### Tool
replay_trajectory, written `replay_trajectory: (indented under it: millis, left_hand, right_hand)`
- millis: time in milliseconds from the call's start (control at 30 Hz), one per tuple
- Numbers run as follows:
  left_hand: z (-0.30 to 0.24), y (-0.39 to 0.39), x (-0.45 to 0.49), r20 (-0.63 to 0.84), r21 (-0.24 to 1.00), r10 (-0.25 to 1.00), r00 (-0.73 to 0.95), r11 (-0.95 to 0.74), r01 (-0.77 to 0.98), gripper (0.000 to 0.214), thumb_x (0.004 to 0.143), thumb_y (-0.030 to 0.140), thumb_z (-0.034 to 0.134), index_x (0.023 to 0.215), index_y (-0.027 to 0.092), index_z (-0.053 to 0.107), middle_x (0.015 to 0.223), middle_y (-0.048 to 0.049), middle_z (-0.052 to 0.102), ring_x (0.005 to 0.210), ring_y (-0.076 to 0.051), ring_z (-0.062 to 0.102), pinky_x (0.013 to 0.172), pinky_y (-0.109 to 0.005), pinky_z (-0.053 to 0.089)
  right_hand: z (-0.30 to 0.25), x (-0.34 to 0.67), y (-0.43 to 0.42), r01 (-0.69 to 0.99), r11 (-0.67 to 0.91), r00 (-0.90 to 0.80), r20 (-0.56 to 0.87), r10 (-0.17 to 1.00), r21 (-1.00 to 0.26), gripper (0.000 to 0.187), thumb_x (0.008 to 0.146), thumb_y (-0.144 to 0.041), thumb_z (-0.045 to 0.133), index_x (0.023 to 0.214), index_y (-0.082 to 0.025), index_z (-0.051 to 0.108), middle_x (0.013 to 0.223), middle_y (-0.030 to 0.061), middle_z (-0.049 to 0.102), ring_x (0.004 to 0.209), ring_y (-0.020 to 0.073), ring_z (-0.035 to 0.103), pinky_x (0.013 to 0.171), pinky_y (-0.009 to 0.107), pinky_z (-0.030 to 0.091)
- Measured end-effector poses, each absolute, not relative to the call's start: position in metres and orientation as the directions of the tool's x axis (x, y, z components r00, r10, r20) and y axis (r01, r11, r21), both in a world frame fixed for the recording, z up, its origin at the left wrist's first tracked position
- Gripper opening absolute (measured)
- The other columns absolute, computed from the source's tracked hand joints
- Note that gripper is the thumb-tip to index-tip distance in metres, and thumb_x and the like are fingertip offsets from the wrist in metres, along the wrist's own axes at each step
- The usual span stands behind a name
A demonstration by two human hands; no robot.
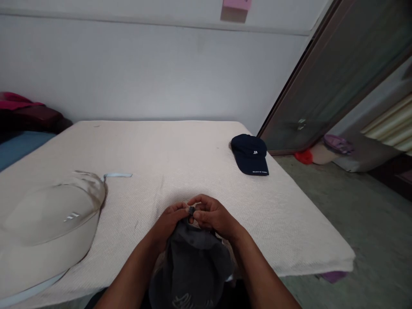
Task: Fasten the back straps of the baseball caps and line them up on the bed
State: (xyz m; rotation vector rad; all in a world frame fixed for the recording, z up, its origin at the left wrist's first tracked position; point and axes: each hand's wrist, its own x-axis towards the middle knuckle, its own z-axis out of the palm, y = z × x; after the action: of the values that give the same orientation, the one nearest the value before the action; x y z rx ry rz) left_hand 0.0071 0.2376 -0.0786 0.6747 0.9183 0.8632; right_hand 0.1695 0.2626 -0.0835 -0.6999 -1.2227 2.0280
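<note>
A dark grey cap with pale lettering lies near my body, its back strap end turned away from me. My left hand pinches the cap's strap at the left of the small dark fastening. From the right, my right hand grips the same strap with thumb and fingers, close to the other hand. The fine detail of the fastening is too small to make out. Part of the cap's lower end runs out of view at the bottom edge.
A navy cap rests near the right edge of the white-covered bed. At the left sits a large cream cap with a light strap. Dark and magenta bags are at the far left. A sliding door stands right.
</note>
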Motion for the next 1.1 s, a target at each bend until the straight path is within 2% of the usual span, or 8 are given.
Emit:
replay_trajectory:
  millis: [67,267,367,533,633,800,967,1100]
  left_hand:
    - [-0.08,0.237,0.008,-0.395,0.795,0.859,0.326,0.498,-0.346,0.014,0.074,0.026,0.063,0.071,0.013,0.06,0.061,-0.0006,0.059,0.05,-0.009,0.052,0.048,-0.019,0.038]
    - [-0.078,0.237,0.008,-0.378,0.786,0.846,0.376,0.508,-0.352,0.013,0.074,0.024,0.058,0.069,0.012,0.06,0.062,-0.0022,0.059,0.052,-0.011,0.053,0.051,-0.022,0.039]
    - [-0.078,0.237,0.008,-0.382,0.775,0.844,0.376,0.514,-0.368,0.011,0.072,0.021,0.056,0.068,0.012,0.06,0.062,-0.0018,0.059,0.052,-0.011,0.052,0.051,-0.022,0.039]
    - [-0.077,0.237,0.013,-0.434,0.743,0.841,0.323,0.537,-0.4,0.011,0.068,0.019,0.058,0.076,0.012,0.062,0.063,-0.0015,0.059,0.056,-0.012,0.054,0.054,-0.023,0.041]
    - [-0.076,0.237,0.016,-0.477,0.72,0.82,0.318,0.572,-0.393,0.01,0.068,0.02,0.058,0.073,0.013,0.06,0.064,-0.0029,0.061,0.055,-0.013,0.055,0.054,-0.024,0.041]
    - [-0.075,0.235,0.015,-0.446,0.716,0.82,0.36,0.568,-0.406,0.007,0.068,0.02,0.059,0.07,0.014,0.059,0.069,-0.003,0.062,0.054,-0.011,0.053,0.051,-0.023,0.04]
    - [-0.075,0.234,0.017,-0.422,0.803,0.87,0.256,0.489,-0.339,0.006,0.065,0.016,0.063,0.067,0.015,0.057,0.063,0.0001,0.06,0.052,-0.009,0.052,0.05,-0.02,0.037]
    - [-0.074,0.234,0.019,-0.409,0.824,0.887,0.215,0.46,-0.331,0.009,0.064,0.018,0.065,0.066,0.016,0.056,0.059,0.0022,0.059,0.05,-0.008,0.05,0.049,-0.02,0.036]
  right_hand:
    - [-0.083,0.169,0.262,-0.258,-0.342,-0.646,-0.102,0.756,-0.904,0.032,0.072,-0.029,0.066,0.099,-0.019,0.054,0.066,-0.0025,0.059,0.042,0.0039,0.038,0.038,0.016,0.022]
    - [-0.086,0.172,0.264,-0.254,-0.3,-0.6,-0.094,0.794,-0.92,0.019,0.073,-0.027,0.063,0.088,-0.018,0.056,0.067,-0.0004,0.063,0.043,0.005,0.038,0.04,0.018,0.022]
    - [-0.087,0.173,0.265,-0.228,-0.252,-0.572,-0.08,0.816,-0.94,0.015,0.074,-0.029,0.062,0.083,-0.018,0.058,0.067,0.0002,0.064,0.046,0.0064,0.041,0.045,0.02,0.028]
    - [-0.083,0.173,0.267,-0.186,-0.089,-0.41,-0.005,0.912,-0.979,0.009,0.071,-0.024,0.065,0.075,-0.017,0.063,0.069,-0.0002,0.06,0.065,0.0118,0.051,0.064,0.026,0.039]
    - [-0.08,0.174,0.268,-0.205,-0.039,-0.326,0.031,0.945,-0.978,0.006,0.072,-0.024,0.063,0.074,-0.018,0.063,0.067,-0.0013,0.055,0.064,0.0119,0.049,0.064,0.026,0.038]
    - [-0.081,0.175,0.268,-0.306,-0.065,-0.267,0.02,0.963,-0.95,0.007,0.071,-0.024,0.063,0.075,-0.018,0.064,0.066,-0.0013,0.053,0.06,0.0108,0.044,0.058,0.025,0.035]
    - [-0.083,0.172,0.267,-0.353,-0.158,-0.307,-0.046,0.951,-0.922,0.016,0.073,-0.028,0.064,0.086,-0.019,0.064,0.074,0.0015,0.06,0.06,0.0108,0.047,0.057,0.025,0.036]
    - [-0.084,0.172,0.267,-0.265,-0.179,-0.388,-0.066,0.919,-0.947,0.017,0.076,-0.032,0.061,0.081,-0.017,0.067,0.075,0.0026,0.061,0.062,0.0108,0.047,0.059,0.024,0.036]
